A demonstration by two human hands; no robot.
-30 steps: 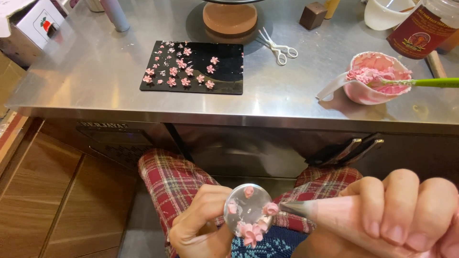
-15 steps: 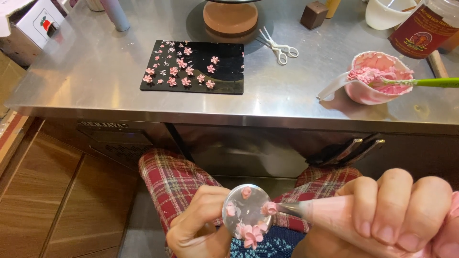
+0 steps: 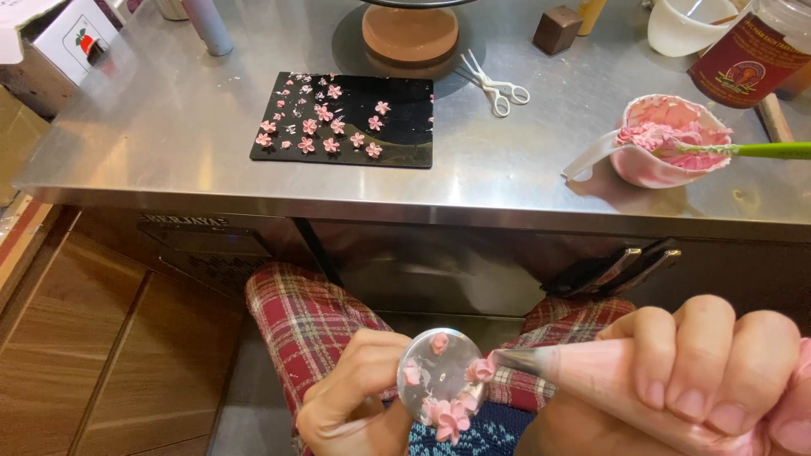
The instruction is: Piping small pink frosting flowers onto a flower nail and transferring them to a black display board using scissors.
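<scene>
Right hand (image 3: 718, 371) holds piping bag (image 3: 591, 376) level, tip pointing left

A black tray (image 3: 405, 127) of pink icing flowers lies on the steel tabletop (image 3: 169, 143), scissors (image 3: 497, 84) just beside it, a pink-smeared bowl (image 3: 667, 143) well apart.

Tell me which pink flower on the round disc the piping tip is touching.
The flower on the disc's right edge, against the piping tip; the others sit apart from it.
</scene>
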